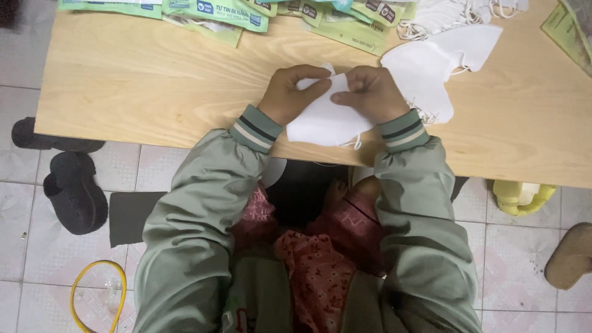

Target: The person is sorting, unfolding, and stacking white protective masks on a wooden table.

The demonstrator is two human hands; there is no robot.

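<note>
A pale wooden worktop stood over a tiled floor. Near its front edge, the left hand and right hand pinched one white mask, fingers closed on its upper fold. Loose masks lay beside green packets; the held mask remained unpacked.

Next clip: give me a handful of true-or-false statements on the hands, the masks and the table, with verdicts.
1. Both hands, the left hand and the right hand, hold one white mask. True.
2. The held mask is black. False: it is white.
3. More white masks lie on the wooden table by the right hand. True.
4. Green packets lie along the table's near edge. False: they lie along the far edge.
5. The sleeves are bright red. False: they are grey-green.
</note>
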